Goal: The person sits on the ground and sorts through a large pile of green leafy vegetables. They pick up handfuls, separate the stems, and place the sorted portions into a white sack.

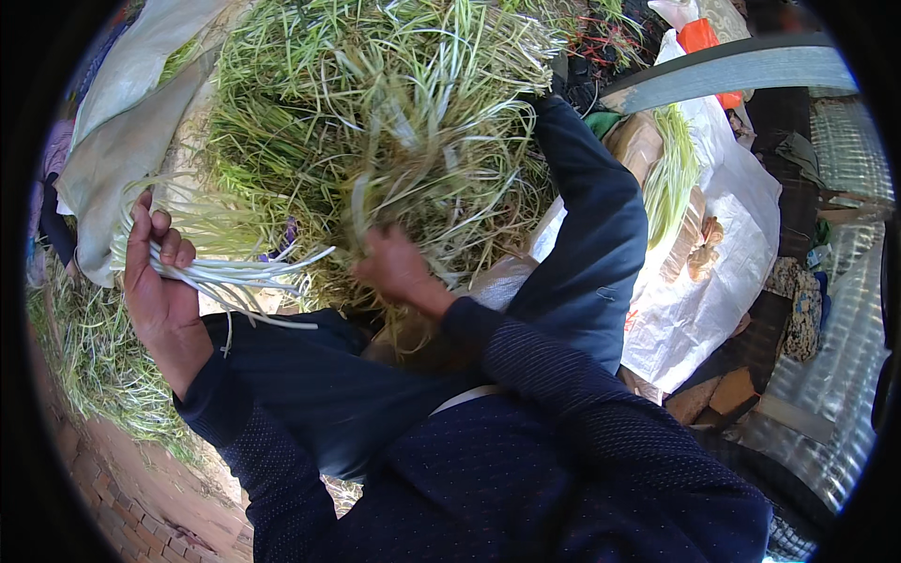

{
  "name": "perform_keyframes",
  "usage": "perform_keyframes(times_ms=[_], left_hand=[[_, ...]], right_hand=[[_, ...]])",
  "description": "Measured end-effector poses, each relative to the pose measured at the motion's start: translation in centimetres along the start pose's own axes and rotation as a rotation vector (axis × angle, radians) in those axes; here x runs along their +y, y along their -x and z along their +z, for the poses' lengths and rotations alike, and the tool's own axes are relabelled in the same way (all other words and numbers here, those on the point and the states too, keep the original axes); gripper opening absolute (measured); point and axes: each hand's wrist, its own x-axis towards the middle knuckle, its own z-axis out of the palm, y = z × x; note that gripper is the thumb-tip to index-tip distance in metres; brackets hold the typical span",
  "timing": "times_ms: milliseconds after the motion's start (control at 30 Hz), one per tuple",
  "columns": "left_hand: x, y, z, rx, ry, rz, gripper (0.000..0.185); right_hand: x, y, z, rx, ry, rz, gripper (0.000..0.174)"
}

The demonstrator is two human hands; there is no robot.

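My left hand (160, 274) is raised at the left, its fingers closed around a bundle of thin pale stalks (246, 271) whose white ends point right and whose yellow-green leafy part trails behind the fingers. My right hand (401, 271), blurred by motion, is at the near edge of a large heap of long green and straw-coloured stalks (394, 119). Blurred strands lie beside and above its fingers; whether it grips any cannot be told. A bunch of pale green stalks (665, 176) lies on the white woven sack at the right, beyond my knee.
White woven sacking (732, 267) spreads at the right under a curved metal band (739, 70). Grey sheeting (127, 141) hangs at the left, with another person (56, 204) partly visible beyond it. More cut stalks (105, 359) cover the ground at lower left, near bricks (134, 528).
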Motion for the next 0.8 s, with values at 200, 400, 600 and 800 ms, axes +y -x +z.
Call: perform_keyframes(times_ms=[200, 400, 600, 800], left_hand=[[-0.4, 0.2, -0.2, -0.051, 0.004, -0.053, 0.033], [-0.3, 0.1, -0.9, -0.028, 0.042, -0.101, 0.032], [-0.6, 0.7, 0.0, -0.045, 0.082, -0.129, 0.032], [-1.1, 0.7, 0.8, -0.101, 0.100, -0.152, 0.031]], right_hand=[[-3.8, -0.9, 2.5, -0.467, -0.069, -0.231, 0.046], [1.1, 2.0, -1.0, -0.434, -0.236, -0.093, 0.029], [10.2, 0.2, -4.9, 0.245, -0.764, 0.236, 0.025], [11.5, -2.3, -4.5, 0.272, -0.285, 0.587, 0.015]])
